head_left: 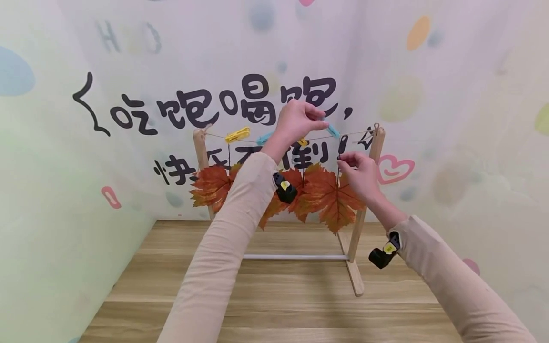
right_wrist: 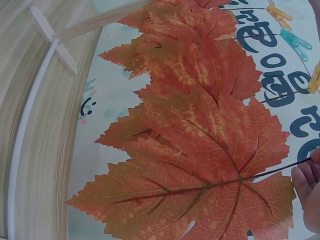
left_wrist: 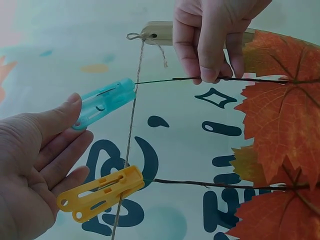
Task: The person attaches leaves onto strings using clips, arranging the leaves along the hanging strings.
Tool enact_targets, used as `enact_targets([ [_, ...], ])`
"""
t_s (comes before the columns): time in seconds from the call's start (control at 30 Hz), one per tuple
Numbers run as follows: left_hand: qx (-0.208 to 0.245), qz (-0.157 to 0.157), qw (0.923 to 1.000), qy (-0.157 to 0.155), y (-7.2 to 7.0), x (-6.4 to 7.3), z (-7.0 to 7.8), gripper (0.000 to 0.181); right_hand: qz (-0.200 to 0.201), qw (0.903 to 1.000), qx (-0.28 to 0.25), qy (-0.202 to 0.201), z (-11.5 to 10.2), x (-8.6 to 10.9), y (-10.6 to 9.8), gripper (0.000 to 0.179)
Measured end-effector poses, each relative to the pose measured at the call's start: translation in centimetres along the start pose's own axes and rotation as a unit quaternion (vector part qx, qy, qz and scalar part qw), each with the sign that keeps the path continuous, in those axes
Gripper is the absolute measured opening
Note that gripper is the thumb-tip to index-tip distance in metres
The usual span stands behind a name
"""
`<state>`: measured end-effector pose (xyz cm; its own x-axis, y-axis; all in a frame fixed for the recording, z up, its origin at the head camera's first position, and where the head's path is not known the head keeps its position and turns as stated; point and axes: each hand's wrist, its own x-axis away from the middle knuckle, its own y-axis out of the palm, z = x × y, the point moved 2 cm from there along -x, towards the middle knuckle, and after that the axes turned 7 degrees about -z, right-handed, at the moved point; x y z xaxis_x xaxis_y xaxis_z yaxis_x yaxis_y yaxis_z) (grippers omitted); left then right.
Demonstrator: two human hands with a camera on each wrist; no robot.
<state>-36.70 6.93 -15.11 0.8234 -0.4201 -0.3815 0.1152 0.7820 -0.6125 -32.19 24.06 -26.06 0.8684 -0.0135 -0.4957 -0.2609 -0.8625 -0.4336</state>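
My left hand [head_left: 296, 121] pinches the handle end of a light blue clothespin [left_wrist: 107, 102], whose other end meets the twine [left_wrist: 131, 120] and the tip of a leaf stem. My right hand [head_left: 362, 175] pinches that dark, thin stem [left_wrist: 185, 78] between thumb and fingers, just below the twine. From the stem hangs an orange-red artificial maple leaf [right_wrist: 200, 190]. Beside this clothespin, a yellow clothespin [left_wrist: 102, 194] clips another leaf's stem to the twine. Further left along it are another blue clothespin [right_wrist: 296, 44] and a yellow one [head_left: 238, 135].
The twine runs between two wooden posts [head_left: 377, 143] of a stand, joined low down by a white rod [head_left: 296, 257]. One wooden foot [head_left: 355, 281] rests on the wood-grain table [head_left: 283, 295]. Behind stands a printed backdrop [head_left: 214, 52] with black lettering.
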Motion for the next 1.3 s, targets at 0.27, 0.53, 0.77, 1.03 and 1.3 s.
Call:
enact_targets([
  [0.27, -0.011, 0.002, 0.9999, -0.010, 0.12, -0.15, 0.31, 0.029, 0.006, 0.9999, -0.012, -0.003, -0.32, 0.11, 0.19, 0.023],
  [0.53, -0.022, 0.018, 0.9996, -0.006, 0.19, -0.42, 0.56, 0.028, 0.006, 0.9998, -0.014, 0.011, -0.46, -0.01, 0.31, 0.024],
  [0.77, -0.026, 0.000, 0.9994, -0.022, 0.57, -0.49, 0.35, 0.026, 0.011, 0.9997, -0.013, 0.015, -0.35, -0.01, 0.39, 0.023],
  [1.03, -0.046, 0.004, 0.9986, -0.028, 0.89, -0.60, 0.25, 0.025, 0.013, 0.9993, -0.033, 0.014, -0.09, -0.03, 0.66, 0.022],
  [1.3, -0.052, -0.001, 0.9983, -0.027, 0.99, -0.47, 0.51, 0.025, 0.014, 0.9993, -0.032, 0.016, -0.02, 0.01, 0.69, 0.023],
])
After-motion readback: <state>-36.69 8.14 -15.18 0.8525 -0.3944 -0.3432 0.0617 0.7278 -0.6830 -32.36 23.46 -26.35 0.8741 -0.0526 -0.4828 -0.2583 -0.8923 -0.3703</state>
